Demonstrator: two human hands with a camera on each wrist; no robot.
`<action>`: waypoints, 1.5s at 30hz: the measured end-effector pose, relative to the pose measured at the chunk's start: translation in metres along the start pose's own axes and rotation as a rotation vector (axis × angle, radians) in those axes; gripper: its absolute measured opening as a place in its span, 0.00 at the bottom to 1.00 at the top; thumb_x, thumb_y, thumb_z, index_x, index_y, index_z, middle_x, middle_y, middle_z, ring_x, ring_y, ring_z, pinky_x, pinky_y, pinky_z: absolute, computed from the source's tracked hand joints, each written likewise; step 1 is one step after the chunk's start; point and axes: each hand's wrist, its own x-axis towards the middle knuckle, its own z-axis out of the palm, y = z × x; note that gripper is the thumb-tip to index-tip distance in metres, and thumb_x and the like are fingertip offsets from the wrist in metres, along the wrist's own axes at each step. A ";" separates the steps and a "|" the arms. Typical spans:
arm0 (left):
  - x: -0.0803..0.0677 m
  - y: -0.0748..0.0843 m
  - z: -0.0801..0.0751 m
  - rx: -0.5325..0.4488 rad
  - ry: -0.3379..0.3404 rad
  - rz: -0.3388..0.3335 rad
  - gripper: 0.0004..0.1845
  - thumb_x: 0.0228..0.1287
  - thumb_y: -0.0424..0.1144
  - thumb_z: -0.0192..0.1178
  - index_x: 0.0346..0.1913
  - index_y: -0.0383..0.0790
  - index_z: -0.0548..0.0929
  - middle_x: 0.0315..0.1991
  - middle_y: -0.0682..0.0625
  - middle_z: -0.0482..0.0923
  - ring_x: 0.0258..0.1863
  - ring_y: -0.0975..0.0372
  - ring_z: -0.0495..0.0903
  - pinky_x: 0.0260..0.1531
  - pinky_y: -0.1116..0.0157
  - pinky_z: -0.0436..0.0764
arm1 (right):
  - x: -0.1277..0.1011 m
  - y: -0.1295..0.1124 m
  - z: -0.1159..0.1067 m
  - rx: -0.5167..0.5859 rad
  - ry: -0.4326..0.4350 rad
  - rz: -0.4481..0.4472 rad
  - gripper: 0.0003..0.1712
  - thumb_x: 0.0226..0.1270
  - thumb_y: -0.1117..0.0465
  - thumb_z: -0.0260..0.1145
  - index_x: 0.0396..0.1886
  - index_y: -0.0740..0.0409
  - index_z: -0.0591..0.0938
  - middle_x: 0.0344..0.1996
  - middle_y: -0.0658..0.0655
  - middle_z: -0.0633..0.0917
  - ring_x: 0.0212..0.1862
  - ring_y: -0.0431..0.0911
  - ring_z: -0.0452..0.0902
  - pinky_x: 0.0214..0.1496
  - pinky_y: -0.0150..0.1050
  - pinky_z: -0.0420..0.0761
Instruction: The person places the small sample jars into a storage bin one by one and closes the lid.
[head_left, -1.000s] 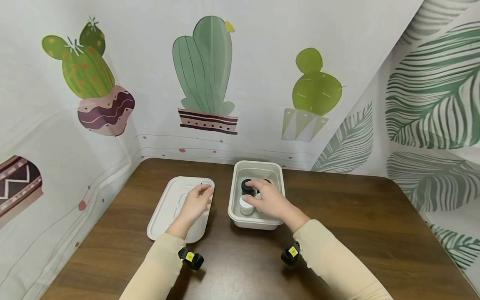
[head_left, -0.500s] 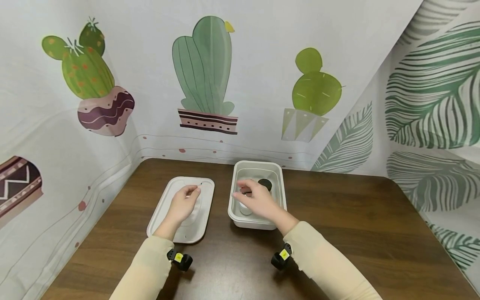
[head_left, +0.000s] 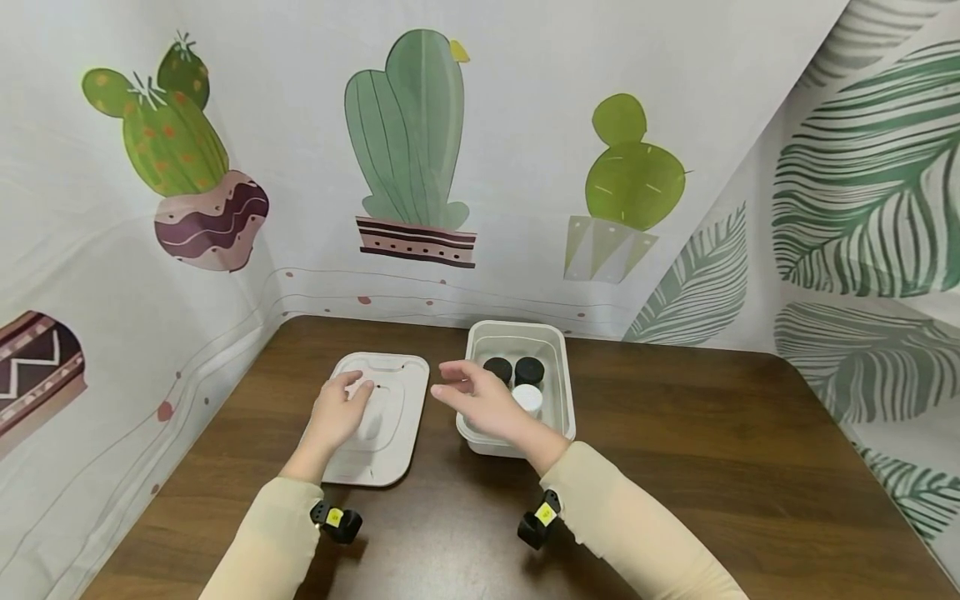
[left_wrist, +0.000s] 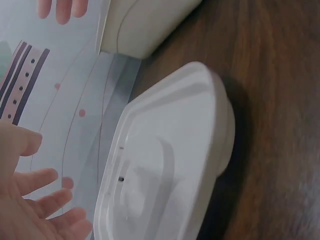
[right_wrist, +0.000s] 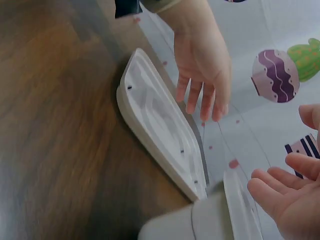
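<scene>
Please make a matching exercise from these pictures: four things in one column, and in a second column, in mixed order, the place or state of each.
Things:
1. lid
2. white jar
3. left hand
4. right hand

Places or states:
A. open, over the near left rim of the container
B. flat on the table, left of the container
C. open, over the lid
D. inside the container, in front of two black-capped jars

Pairs: 1-B, 2-D, 3-C, 4-A

Beige sleeves (head_left: 630, 533) — black, yellow-marked wrist cameras (head_left: 537, 525).
</scene>
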 end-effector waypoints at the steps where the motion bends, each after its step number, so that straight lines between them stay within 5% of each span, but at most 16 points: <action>1: 0.000 -0.001 -0.002 0.008 -0.007 -0.009 0.27 0.72 0.46 0.45 0.65 0.29 0.65 0.64 0.28 0.61 0.62 0.37 0.65 0.60 0.43 0.67 | 0.001 -0.002 0.002 0.019 0.000 0.007 0.28 0.67 0.51 0.60 0.61 0.61 0.72 0.58 0.61 0.78 0.56 0.52 0.78 0.57 0.45 0.77; 10: 0.000 -0.016 -0.015 0.066 -0.026 -0.049 0.31 0.70 0.48 0.44 0.66 0.25 0.61 0.66 0.24 0.55 0.66 0.34 0.56 0.65 0.40 0.58 | 0.006 -0.008 0.029 0.377 -0.034 0.161 0.30 0.67 0.55 0.60 0.65 0.65 0.67 0.63 0.65 0.72 0.63 0.56 0.71 0.60 0.47 0.75; 24: -0.002 -0.031 -0.028 0.072 -0.143 -0.177 0.35 0.73 0.48 0.39 0.69 0.22 0.50 0.67 0.23 0.52 0.68 0.34 0.52 0.66 0.41 0.56 | 0.000 0.001 0.061 0.255 -0.091 0.210 0.38 0.65 0.50 0.61 0.69 0.63 0.62 0.68 0.66 0.65 0.67 0.56 0.66 0.67 0.49 0.68; 31: -0.004 -0.034 -0.029 0.054 -0.149 -0.183 0.33 0.73 0.46 0.39 0.69 0.21 0.51 0.67 0.24 0.53 0.67 0.35 0.54 0.66 0.42 0.57 | -0.004 0.006 0.069 0.248 -0.114 0.248 0.42 0.63 0.49 0.62 0.71 0.62 0.59 0.70 0.65 0.61 0.70 0.57 0.60 0.70 0.50 0.64; 37: -0.003 -0.036 -0.031 0.056 -0.145 -0.210 0.34 0.72 0.45 0.39 0.69 0.19 0.50 0.65 0.22 0.56 0.66 0.35 0.56 0.65 0.42 0.60 | -0.006 0.010 0.073 0.333 -0.138 0.299 0.43 0.62 0.52 0.63 0.71 0.64 0.57 0.70 0.70 0.59 0.72 0.58 0.53 0.67 0.52 0.67; 45: -0.002 -0.036 -0.035 0.017 -0.152 -0.263 0.33 0.72 0.44 0.39 0.68 0.19 0.52 0.66 0.22 0.54 0.66 0.34 0.55 0.64 0.41 0.60 | -0.006 0.011 0.077 0.464 -0.127 0.334 0.43 0.60 0.57 0.63 0.71 0.67 0.57 0.69 0.74 0.59 0.68 0.61 0.61 0.63 0.56 0.70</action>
